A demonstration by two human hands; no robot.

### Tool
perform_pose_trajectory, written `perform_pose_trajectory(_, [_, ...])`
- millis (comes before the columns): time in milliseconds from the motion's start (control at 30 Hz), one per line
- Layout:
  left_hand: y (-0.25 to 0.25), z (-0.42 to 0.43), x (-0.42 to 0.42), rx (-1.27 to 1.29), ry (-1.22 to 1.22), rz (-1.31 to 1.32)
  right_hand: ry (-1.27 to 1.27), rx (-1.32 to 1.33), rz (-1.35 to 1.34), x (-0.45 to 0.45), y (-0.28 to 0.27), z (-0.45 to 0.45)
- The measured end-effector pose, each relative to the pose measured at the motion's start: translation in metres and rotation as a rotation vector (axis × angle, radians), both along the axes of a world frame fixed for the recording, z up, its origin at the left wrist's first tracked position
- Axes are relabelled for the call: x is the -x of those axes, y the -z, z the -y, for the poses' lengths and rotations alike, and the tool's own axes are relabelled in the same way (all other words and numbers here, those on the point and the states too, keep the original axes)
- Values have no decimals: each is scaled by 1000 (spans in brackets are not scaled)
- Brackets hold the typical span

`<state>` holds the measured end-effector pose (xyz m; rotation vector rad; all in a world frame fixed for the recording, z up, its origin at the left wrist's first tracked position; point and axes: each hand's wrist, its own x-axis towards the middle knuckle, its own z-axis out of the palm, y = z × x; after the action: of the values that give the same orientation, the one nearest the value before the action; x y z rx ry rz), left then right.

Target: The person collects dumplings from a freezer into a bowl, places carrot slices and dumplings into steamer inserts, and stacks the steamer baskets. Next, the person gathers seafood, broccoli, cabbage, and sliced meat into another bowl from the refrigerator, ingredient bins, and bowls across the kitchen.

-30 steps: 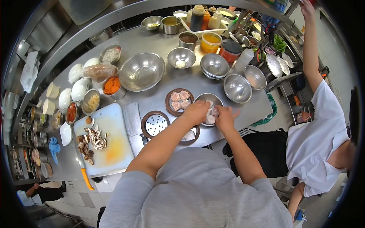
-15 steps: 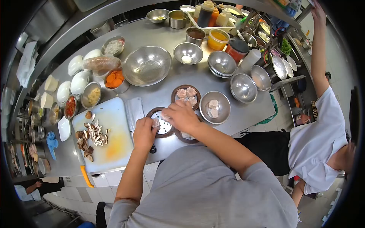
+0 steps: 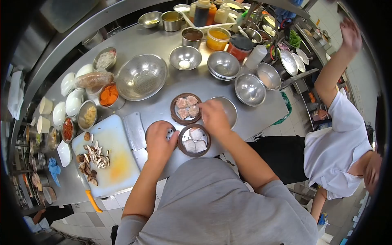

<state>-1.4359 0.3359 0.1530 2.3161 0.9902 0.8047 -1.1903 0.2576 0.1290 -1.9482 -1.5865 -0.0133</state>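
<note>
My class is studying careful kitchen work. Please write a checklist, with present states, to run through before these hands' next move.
1. Upper basket holds four pink pieces, none overhanging its rim: ok.
2. Lower basket holds white pieces within its rim: ok.
3. Left basket contents visible: not ok, the left hand covers most of it.
4. Anything left in the bowl by the right hand: cannot tell, partly hidden.
5. Orange knife handle fully on the table: not ok, it juts past the edge.
</note>
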Motion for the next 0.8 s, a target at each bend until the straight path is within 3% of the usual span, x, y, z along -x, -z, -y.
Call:
perform_pose_trajectory(67, [-1, 11, -51, 54, 175, 30, 108, 71, 3, -50, 10, 17])
perform_pose_trajectory(133, [4, 26, -107, 53, 363, -135, 3, 274, 33, -86, 22, 32])
perform_pose_trajectory(200, [14, 43, -157, 10, 398, -472, -86, 328, 54, -95, 36, 42])
perform_pose_trajectory(233, [20, 42, -176, -5, 406, -466, -193, 388, 74, -98, 33, 42])
perform_pose_trajectory(300, [28, 43, -201, -18, 411, -722, -124, 463, 57, -97, 25, 42])
perform_pose_trajectory(333, [30, 42, -206, -21, 409, -720, -70, 543, 32, -95, 21, 41])
perform_pose_trajectory(433, [27, 38, -202, 8, 409, -724, -51, 380, 44, -98, 29, 49])
perform_pose_trajectory(500, [17, 34, -184, 150, 328, -348, -11, 261, 7, -97, 23, 54])
perform_pose_trajectory(567, [13, 30, -149, 428, 219, 53, 203, 89, -629, -91, 15, 61])
perform_pose_trajectory(600, [20, 27, -128, 639, 237, 218, 200, 96, -629, -86, 10, 64])
perform_pose_trajectory(633, [26, 30, -107, 561, 235, 457, 93, 9, -801, -78, 4, 65])
perform_pose_trajectory(667, [28, 30, -81, 552, 198, 498, -22, -75, -974, -67, -4, 65])
perform_pose_trajectory(733, [29, 36, -27, 669, 11, 458, -57, -10, -974, -42, -19, 59])
perform_pose_trajectory(800, [25, 47, 15, 678, -170, 434, -365, 67, -429, -20, -28, 45])
